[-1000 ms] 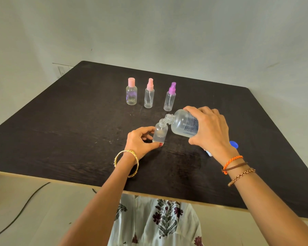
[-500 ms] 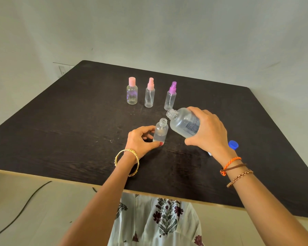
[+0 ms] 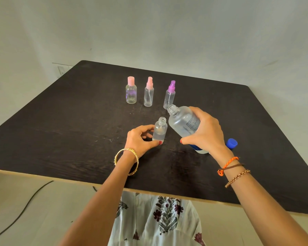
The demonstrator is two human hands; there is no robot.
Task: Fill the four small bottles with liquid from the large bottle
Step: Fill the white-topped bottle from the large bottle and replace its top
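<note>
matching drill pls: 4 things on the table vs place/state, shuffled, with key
Things
1. small clear uncapped bottle
2. large clear labelled bottle
3. blue round cap
4. small clear bottle with purple spray top

States
A. lying loose on the dark table, beside the right wrist
B. tilted, uncapped, gripped by the right hand
C. standing capped in the far row, rightmost
D. upright, part full, pinched at its base by the left hand

Pairs: 1-D, 2-B, 3-A, 4-C
</note>
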